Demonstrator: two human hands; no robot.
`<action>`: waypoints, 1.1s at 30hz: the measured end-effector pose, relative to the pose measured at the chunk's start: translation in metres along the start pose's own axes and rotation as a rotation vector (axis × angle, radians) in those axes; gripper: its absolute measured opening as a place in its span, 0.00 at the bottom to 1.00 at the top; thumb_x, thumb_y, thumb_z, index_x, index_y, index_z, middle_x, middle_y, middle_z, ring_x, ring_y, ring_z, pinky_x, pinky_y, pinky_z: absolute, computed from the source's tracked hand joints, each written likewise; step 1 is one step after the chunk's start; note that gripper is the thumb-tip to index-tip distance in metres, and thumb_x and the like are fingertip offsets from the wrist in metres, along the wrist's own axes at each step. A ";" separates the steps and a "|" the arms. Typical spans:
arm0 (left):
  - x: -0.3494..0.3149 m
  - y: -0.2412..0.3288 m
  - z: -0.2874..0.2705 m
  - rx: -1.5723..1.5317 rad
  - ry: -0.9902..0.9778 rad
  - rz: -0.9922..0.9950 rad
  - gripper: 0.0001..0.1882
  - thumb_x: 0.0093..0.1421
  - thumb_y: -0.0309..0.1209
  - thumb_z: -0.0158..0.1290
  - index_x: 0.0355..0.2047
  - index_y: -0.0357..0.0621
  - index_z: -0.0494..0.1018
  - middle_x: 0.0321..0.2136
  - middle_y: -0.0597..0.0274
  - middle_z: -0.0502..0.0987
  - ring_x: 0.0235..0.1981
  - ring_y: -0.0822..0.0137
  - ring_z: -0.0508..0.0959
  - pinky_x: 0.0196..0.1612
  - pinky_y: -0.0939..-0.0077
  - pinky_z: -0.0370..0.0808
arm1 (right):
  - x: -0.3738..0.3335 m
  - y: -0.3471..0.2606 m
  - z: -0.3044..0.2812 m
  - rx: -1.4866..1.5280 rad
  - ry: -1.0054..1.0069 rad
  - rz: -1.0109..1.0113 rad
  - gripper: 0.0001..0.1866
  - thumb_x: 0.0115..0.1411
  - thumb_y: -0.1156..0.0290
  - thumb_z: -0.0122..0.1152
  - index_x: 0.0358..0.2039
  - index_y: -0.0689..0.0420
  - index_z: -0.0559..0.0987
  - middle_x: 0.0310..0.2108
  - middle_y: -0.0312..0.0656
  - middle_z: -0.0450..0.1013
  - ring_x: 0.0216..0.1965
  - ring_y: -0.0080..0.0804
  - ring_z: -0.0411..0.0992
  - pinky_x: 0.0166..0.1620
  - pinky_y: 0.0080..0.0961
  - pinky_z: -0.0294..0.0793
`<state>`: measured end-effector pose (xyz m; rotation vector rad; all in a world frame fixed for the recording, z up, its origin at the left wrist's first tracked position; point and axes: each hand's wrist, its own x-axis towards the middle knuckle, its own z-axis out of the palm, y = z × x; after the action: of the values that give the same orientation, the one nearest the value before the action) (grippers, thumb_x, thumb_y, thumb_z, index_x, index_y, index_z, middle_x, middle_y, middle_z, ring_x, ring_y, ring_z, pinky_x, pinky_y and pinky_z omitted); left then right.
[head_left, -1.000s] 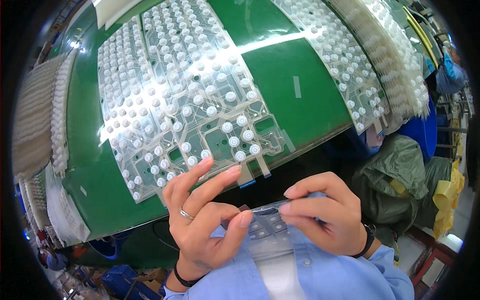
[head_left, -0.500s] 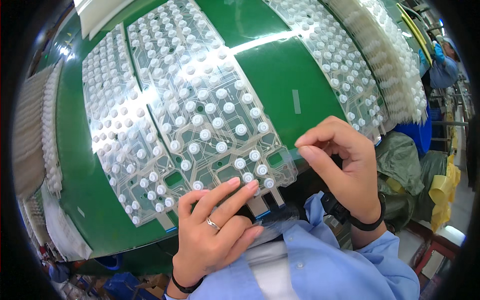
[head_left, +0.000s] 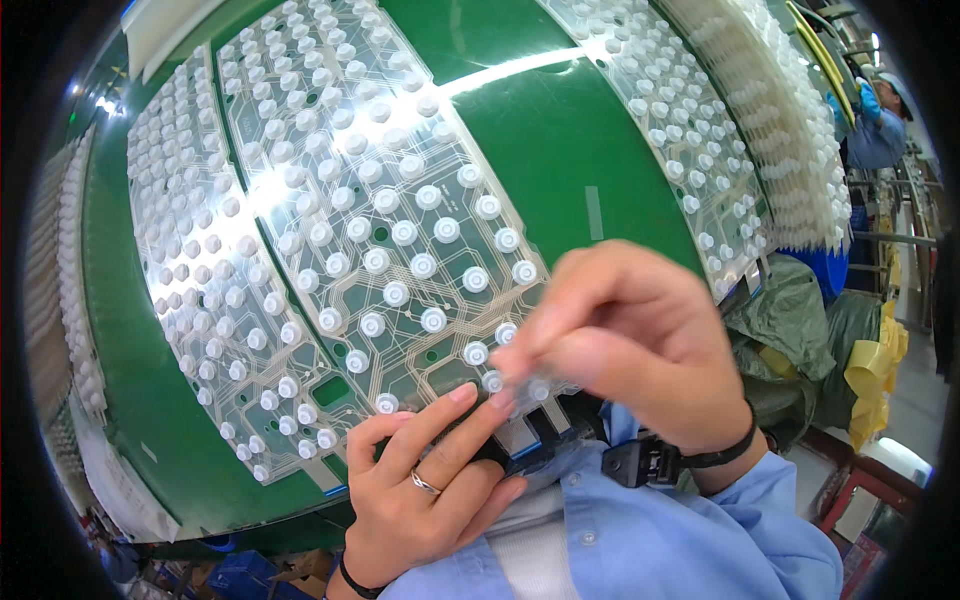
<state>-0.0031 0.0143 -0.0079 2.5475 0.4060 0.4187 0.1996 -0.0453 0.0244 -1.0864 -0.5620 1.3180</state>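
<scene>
A clear keyboard membrane sheet (head_left: 445,290) with white rubber domes and printed traces lies flat on the green table (head_left: 520,110). My left hand (head_left: 425,480), wearing a ring, rests its outstretched fingertips on the sheet's near edge, beside the flat ribbon tails. Over the near right corner, my right hand (head_left: 630,340) has thumb and forefinger pinched together, smeared by motion. It hides that corner and several domes. Whatever the pinch holds is too small or blurred to make out. A similar domed sheet (head_left: 205,260) lies just left of this one.
Another domed sheet (head_left: 680,130) lies to the right, by a tall stack of sheets (head_left: 785,130). More stacked sheets (head_left: 75,290) stand at the left. Clear tape (head_left: 594,212) sticks to the table. A green bag (head_left: 785,330) is at the right; another person (head_left: 878,135) is beyond.
My right hand has moved left and toward me, from beside the sheet's right corner to over it near my left fingertips. My left hand stays on the near edge. The whole view has shifted slightly.
</scene>
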 end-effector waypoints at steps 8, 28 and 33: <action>0.001 -0.001 -0.002 -0.004 -0.014 0.004 0.13 0.49 0.43 0.61 0.17 0.53 0.71 0.47 0.64 0.79 0.50 0.60 0.75 0.46 0.65 0.62 | 0.004 0.005 -0.024 -0.496 0.263 -0.229 0.05 0.62 0.78 0.57 0.39 0.63 0.76 0.34 0.35 0.73 0.37 0.17 0.71 0.39 0.15 0.71; -0.001 -0.001 0.001 0.011 -0.012 -0.004 0.14 0.50 0.44 0.61 0.17 0.54 0.71 0.47 0.65 0.79 0.51 0.62 0.74 0.46 0.66 0.62 | 0.000 0.002 -0.017 -0.980 0.239 -0.105 0.03 0.54 0.80 0.62 0.31 0.60 0.79 0.24 0.38 0.71 0.16 0.19 0.62 0.21 0.18 0.60; 0.000 -0.001 0.000 0.008 -0.017 0.004 0.14 0.50 0.45 0.61 0.17 0.54 0.71 0.47 0.65 0.79 0.52 0.62 0.74 0.46 0.66 0.62 | -0.001 0.002 -0.016 -0.990 0.253 -0.113 0.03 0.54 0.80 0.62 0.31 0.60 0.79 0.24 0.37 0.72 0.16 0.19 0.62 0.21 0.18 0.60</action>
<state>-0.0031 0.0148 -0.0084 2.5583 0.3978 0.3971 0.2117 -0.0514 0.0164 -1.9485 -1.1116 0.7486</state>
